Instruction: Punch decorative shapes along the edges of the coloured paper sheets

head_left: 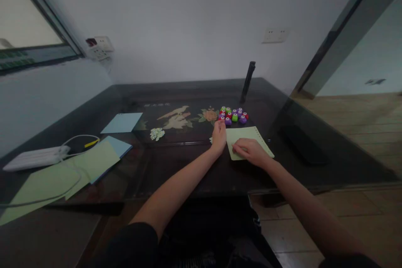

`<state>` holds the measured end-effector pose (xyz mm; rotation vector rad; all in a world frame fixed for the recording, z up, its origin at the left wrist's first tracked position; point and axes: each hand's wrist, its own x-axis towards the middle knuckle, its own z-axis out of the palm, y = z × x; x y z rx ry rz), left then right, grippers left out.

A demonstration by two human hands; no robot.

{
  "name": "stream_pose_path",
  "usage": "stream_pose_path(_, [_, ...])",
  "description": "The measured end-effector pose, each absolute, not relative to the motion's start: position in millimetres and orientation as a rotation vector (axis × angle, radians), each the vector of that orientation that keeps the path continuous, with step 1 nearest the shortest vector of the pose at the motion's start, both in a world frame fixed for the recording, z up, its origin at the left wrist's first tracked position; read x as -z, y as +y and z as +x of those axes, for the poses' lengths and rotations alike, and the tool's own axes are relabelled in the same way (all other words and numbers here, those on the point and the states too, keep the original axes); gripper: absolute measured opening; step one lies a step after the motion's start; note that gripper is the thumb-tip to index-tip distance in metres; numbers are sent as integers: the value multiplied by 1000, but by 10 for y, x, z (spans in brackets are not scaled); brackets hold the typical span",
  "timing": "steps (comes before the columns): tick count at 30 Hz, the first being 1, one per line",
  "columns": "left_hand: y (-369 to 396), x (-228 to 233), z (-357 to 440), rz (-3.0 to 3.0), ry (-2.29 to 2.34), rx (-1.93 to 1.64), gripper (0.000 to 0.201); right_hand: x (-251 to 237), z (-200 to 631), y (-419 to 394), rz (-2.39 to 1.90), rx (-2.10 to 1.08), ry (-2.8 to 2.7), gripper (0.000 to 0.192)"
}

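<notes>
Green paper sheet (248, 140) under right hand (249, 150), fingers flat, left hand (219, 136) fingers curled beside it

view: one head camera, yours | aim: forward and down over the dark table (188, 167) toward the wall | range: arm's reach | overlap: no second view
</notes>
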<state>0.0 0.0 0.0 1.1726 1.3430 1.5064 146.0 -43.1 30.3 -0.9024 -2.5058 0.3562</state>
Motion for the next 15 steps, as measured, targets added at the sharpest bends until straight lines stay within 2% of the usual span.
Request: stream_pose_path(15, [122, 50, -1390, 1417, 1737, -1341, 25, -269, 1475, -406, -909, -317, -2505, 43])
